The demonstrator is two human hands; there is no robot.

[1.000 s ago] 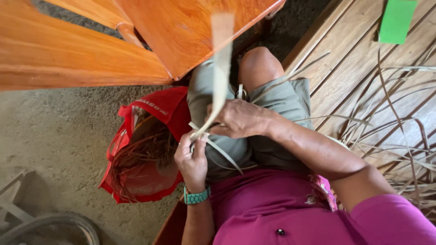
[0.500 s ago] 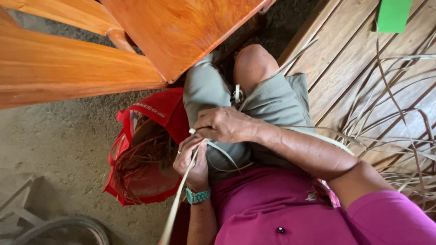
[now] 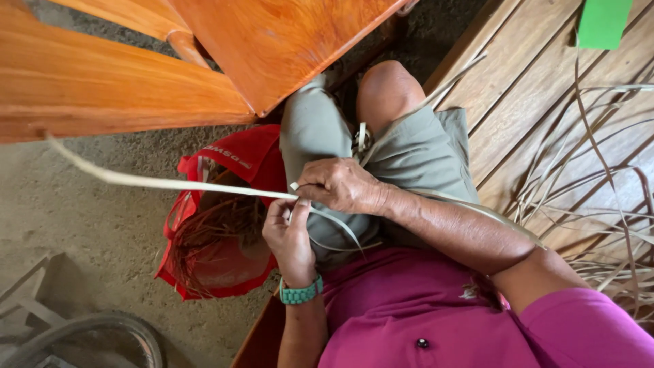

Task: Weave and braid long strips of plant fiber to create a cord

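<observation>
Both my hands, left hand (image 3: 289,235) and right hand (image 3: 340,185), pinched the pale leaf strip (image 3: 170,182); a hard tug could have split it.

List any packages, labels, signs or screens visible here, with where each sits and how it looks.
Red bag: on the ground beside the person's left knee, soft reusable shopping bag with white print on its folded flap, open top, holding brown dried fibres.
Green card: top right corner, on the wooden slats, flat plain green rectangle, partly cut off by the frame; whether it is a label I cannot tell.
No signs or screens in view.
</observation>
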